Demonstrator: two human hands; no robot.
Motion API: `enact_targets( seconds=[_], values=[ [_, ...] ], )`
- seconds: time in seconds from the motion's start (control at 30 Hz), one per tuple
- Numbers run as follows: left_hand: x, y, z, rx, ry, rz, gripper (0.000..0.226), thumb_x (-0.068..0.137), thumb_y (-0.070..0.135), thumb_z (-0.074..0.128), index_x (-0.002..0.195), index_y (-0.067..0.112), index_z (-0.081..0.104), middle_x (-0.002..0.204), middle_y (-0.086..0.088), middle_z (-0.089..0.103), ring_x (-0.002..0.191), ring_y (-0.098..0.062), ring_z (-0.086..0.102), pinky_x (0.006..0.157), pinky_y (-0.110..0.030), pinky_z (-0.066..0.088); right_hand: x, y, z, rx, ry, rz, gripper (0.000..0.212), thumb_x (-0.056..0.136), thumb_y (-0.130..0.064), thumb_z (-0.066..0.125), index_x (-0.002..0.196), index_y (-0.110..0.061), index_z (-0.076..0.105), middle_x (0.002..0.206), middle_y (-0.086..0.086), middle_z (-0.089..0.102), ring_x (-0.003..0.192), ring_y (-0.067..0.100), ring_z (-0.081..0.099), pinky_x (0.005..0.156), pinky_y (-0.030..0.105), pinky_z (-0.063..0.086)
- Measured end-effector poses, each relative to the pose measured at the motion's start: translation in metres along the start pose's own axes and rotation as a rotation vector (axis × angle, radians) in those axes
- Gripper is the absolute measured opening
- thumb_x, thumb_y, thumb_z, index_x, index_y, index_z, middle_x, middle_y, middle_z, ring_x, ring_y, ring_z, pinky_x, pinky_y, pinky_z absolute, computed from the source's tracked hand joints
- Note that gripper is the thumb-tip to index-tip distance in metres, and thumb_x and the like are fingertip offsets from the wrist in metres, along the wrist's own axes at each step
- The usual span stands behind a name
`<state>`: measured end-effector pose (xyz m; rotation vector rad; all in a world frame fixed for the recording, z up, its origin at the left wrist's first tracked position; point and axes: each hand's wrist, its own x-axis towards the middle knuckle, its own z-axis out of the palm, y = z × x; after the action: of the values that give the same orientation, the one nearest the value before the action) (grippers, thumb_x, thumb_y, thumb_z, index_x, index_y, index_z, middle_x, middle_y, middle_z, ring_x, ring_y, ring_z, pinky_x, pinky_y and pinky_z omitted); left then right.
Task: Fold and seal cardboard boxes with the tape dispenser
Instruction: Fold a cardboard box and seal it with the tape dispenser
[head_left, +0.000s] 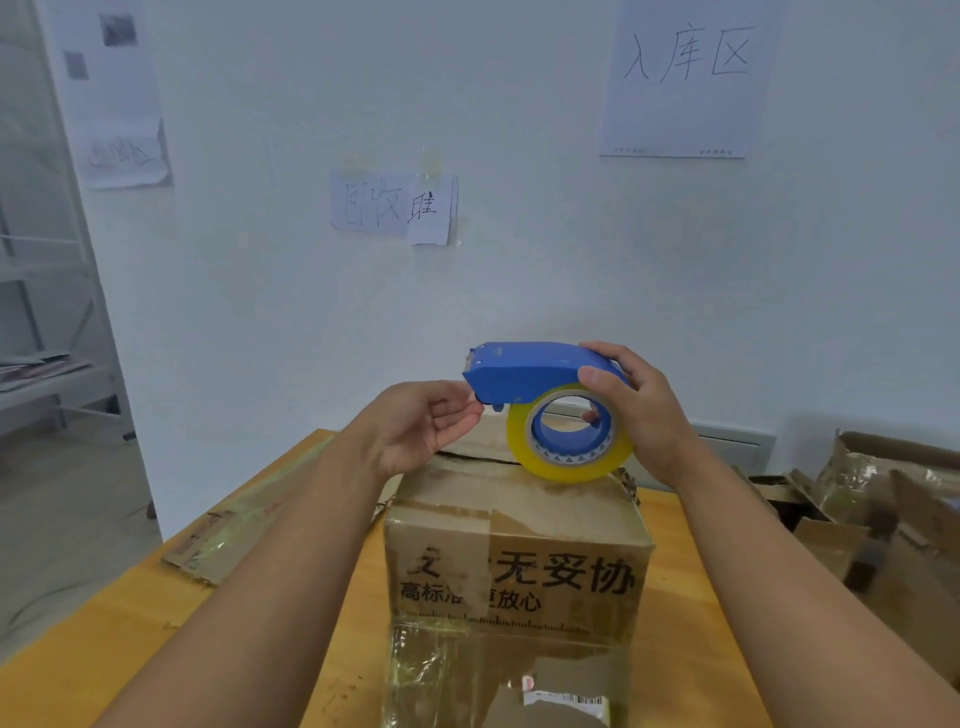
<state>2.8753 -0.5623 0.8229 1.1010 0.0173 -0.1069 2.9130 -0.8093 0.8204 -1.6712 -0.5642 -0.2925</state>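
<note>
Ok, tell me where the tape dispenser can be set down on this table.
Bare wood on the table lies left of the cardboard box, nearer than the flattened cardboard. A narrower strip runs right of the box. Past the right edge, piled boxes crowd in.

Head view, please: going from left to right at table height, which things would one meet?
Grey metal shelf rack → flattened cardboard sheet → left hand → blue tape dispenser with its yellowish tape roll → right hand → pile of opened cardboard boxes.
</note>
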Motion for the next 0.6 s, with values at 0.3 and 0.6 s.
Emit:
enact_targets(
  seconds=[0.3,0.6],
  values=[
    [0.0055,-0.0026,-0.0052,0.169,0.089,-0.046,0.006,0.091,0.002,0.064,0.096,0.0,0.068,0.068,-0.005,0.069,0.06,-0.01,0.066,0.054,-0.019,0.055,0.0008,-0.0057,0.0042,-0.067,-0.01,-0.01,0.035,0.094,-0.033,0.063,0.128,-0.026,0.058,0.114,-0.005,0.062,0.098,0.018,0.064,0.068,0.023,0.056],
    [0.0088,-0.0007,-0.0023,0.191,0.131,-0.033,0.004,0.092,0.004,0.064,0.093,0.0,0.066,0.066,-0.004,0.064,0.055,-0.008,0.061,0.052,-0.018,0.054,0.0023,-0.0053,0.0036,-0.102,-0.017,-0.015,0.039,0.093,-0.036,0.064,0.13,-0.025,0.057,0.116,-0.004,0.062,0.1,0.021,0.064,0.067,0.023,0.057]
  ],
)
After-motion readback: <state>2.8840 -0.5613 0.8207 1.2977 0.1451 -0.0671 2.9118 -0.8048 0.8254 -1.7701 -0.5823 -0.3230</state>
